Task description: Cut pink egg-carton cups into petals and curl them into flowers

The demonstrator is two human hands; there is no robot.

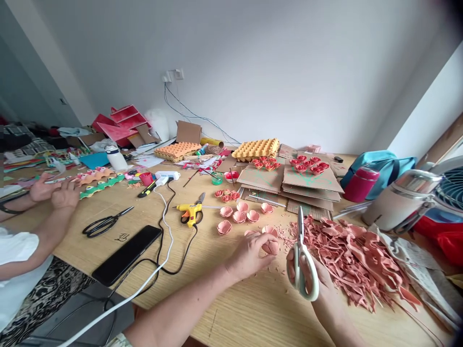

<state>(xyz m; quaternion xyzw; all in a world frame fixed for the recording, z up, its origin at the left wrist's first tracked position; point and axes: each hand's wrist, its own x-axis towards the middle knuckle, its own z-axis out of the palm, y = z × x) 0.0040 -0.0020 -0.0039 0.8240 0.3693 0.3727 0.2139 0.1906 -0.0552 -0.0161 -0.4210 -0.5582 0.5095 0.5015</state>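
Head view: pink flower cup (274, 247) sitting in left hand (249, 257), thumb and fingers pinching one side, seemingly leaving right side uncovered. Right hand (325, 284) gripping white-handled scissors (300, 241) by loops, blades pointing away, looking pressed together, probably holding tips clear of left hand. Other pink cups (239, 217) standing just beyond left hand on desk (238, 308), perhaps for easy reach. Scrap heap (354, 255) lying right of scissors, likely separating waste from cups. Yellow glue gun (194, 210) resting farther left.

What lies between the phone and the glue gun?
In the head view, a white cable and a black cable run between the phone and the glue gun.
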